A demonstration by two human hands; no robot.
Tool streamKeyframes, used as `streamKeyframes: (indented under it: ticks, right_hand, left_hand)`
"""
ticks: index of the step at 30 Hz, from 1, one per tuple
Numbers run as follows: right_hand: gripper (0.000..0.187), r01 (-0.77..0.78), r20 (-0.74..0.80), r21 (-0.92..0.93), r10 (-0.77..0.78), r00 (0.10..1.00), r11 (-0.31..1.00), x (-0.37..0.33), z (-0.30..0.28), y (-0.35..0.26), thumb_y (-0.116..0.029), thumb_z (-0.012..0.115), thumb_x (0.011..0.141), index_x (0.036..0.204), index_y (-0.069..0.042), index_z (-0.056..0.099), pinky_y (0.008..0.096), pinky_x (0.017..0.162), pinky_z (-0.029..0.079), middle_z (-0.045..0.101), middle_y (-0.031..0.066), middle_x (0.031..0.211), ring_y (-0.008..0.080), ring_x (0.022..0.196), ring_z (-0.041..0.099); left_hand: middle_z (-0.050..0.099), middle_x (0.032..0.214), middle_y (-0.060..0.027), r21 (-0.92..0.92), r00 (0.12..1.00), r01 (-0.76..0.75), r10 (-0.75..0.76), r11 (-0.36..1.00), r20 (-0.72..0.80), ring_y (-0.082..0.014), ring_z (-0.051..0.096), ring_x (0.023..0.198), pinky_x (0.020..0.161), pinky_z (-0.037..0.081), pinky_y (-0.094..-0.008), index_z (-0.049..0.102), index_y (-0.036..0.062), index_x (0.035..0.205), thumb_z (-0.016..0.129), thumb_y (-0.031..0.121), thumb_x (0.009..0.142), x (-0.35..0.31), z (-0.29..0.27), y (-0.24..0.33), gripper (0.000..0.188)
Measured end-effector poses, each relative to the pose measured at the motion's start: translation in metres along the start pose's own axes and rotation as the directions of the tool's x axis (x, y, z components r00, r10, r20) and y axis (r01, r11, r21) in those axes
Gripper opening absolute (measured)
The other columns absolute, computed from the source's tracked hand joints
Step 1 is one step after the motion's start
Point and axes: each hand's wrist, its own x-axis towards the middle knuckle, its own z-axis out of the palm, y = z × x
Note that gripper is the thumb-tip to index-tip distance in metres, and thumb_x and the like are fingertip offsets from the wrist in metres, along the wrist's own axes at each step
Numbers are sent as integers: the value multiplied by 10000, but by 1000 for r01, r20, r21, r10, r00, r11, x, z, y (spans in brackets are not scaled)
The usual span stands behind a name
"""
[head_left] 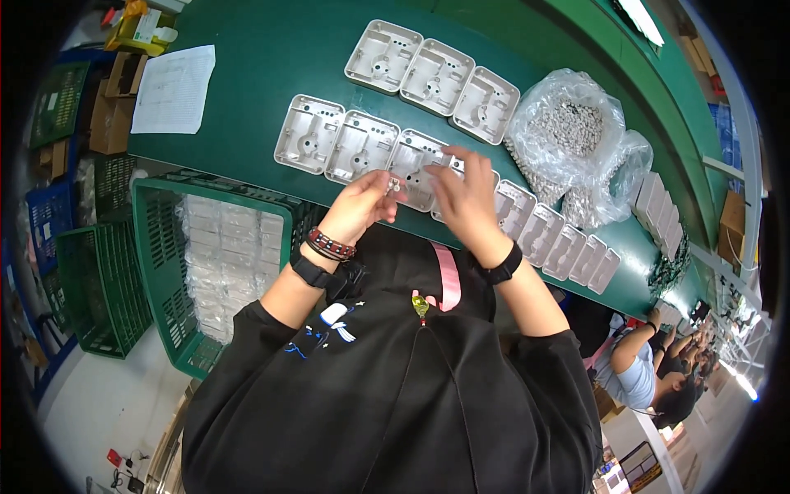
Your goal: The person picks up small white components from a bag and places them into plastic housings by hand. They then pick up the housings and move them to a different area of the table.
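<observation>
Some small parts in left hand, fingers curled; right hand over housing, fingers parted, hold unclear.

pale housing (open-topped) lies in a row

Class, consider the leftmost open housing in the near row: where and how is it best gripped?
The housing is probably best pinched inside and out at its left wall, coming from the left. It lies open side up, exposing that rim, while its right side sits close beside the next housing, leaving little room.
</observation>
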Motion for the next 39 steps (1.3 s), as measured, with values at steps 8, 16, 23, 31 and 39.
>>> streamKeyframes:
  ticks: [8,16,23,31,39]
  right_hand:
    - [133,-70,150,390,11,989,918,12,13,-15,-96,642,678,792,-48,592,361,815,375,508,91,978,268,945,457]
    - [75,-410,305,619,276,911,670,16,18,-4,-79,592,749,802,-29,577,284,796,356,502,48,941,175,912,457]
    - [77,-283,221,503,195,956,816,14,22,-11,-63,625,720,795,-57,612,295,823,358,522,43,942,196,932,464]
    - [119,-318,305,493,181,935,810,12,33,3,-74,672,664,776,-74,633,315,830,363,539,50,946,226,942,469]
    - [65,28,36,-292,-18,999,956,27,56,60,-111,640,615,661,-100,596,337,780,372,524,30,919,210,917,479]
  left_hand:
    - [506,843,-25,220,979,-173,142,960,148,-90,477,679,629,426,-215,451,8,1142,388,250,930,-2,2,0,328]
    - [519,763,-6,446,990,-103,46,889,136,-84,494,694,629,423,-225,505,40,985,438,164,896,1,-7,12,167]
    - [531,776,-12,620,970,-242,211,746,124,-90,483,741,698,393,-230,514,27,850,455,146,882,5,-8,13,136]
    - [560,841,-47,697,976,-216,127,684,177,-111,514,732,699,407,-242,523,21,893,473,112,859,4,-18,10,109]
    - [578,949,-53,460,981,-150,190,875,-41,-94,544,763,696,463,-231,472,15,1011,457,48,865,9,-45,4,149]
